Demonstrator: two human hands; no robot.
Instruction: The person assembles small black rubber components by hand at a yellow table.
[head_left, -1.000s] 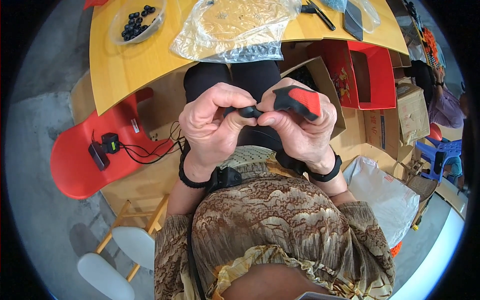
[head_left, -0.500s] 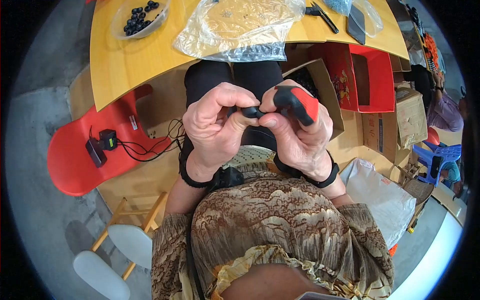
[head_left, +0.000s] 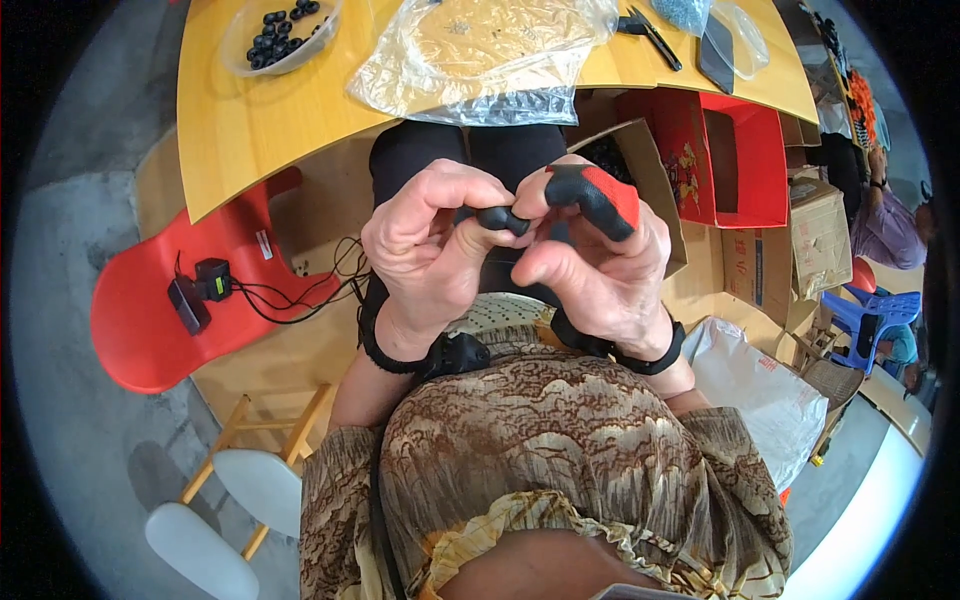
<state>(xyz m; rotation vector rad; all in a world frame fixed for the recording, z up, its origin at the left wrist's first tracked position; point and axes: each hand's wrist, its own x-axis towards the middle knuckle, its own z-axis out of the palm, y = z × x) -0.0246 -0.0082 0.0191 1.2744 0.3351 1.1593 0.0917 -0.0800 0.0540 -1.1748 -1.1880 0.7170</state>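
A small, smooth black rounded piece (head_left: 503, 219) sits pinched between the thumb and forefinger of my left hand (head_left: 430, 240), above my lap. My right hand (head_left: 605, 270) is beside it, with a forefinger tip at the piece's right end and the thumb held apart below. A black and red finger cover (head_left: 600, 200) wraps one finger of my right hand. The inner fingers of both hands are partly hidden. On the table in front, a clear plastic tub (head_left: 235, 50) holds several similar black pieces (head_left: 270, 48).
A clear plastic bag (head_left: 480, 60) lies on the yellow table (head_left: 250, 130), with a black pen-like tool (head_left: 655, 40) and a phone (head_left: 715, 52) to its right. Open boxes, one red (head_left: 750, 160), stand under the table. A red chair (head_left: 150, 330) holding cabled devices is at left.
My right thumb has come away from the black piece and spread downward. More of the piece shows now, still in my left hand.
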